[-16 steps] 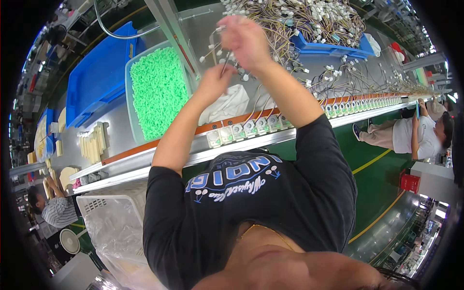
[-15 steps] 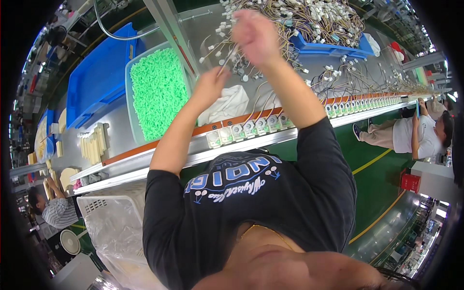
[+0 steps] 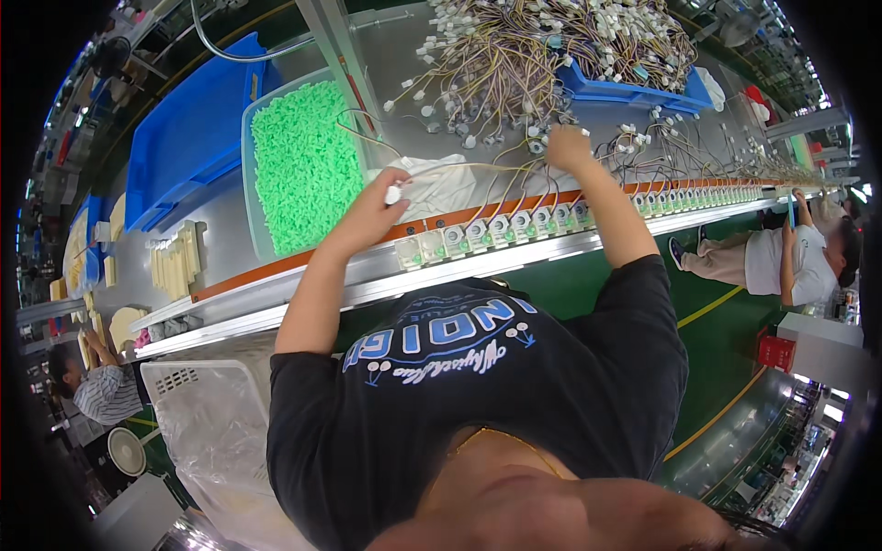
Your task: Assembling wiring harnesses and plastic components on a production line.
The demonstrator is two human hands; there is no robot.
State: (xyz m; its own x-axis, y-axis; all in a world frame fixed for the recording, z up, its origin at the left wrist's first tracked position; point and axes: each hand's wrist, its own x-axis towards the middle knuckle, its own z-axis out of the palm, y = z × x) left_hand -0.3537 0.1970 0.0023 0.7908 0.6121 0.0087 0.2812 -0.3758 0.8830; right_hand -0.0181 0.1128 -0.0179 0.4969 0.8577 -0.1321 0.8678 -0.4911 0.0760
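Note:
My left hand [image 3: 369, 219] is closed round a white connector [image 3: 393, 195] at the end of a wire harness, beside a crumpled white cloth [image 3: 446, 191]. Thin yellowish wires [image 3: 487, 168] stretch across the bench from near this hand toward the other one. My right hand [image 3: 570, 150] is closed at the near edge of a big heap of wire harnesses [image 3: 496, 78]; its fingertips are hidden, and the wires run up to it. Between my forearms, a row of small pale square parts with round grey centres [image 3: 521, 223] lines the bench edge, wires attached to several.
A clear bin [image 3: 246, 184] of green pieces and a blue tray [image 3: 184, 138] lie to the left, near cream strips [image 3: 173, 271]. A metal post [image 3: 335, 46] rises behind the bin. Another blue tray [image 3: 634, 97] holds harnesses at right. Co-workers stand at both sides.
My hands were close together over the bench's far part. They have drawn apart and nearer: the left down to the left, the right down to the right, with wires stretched between.

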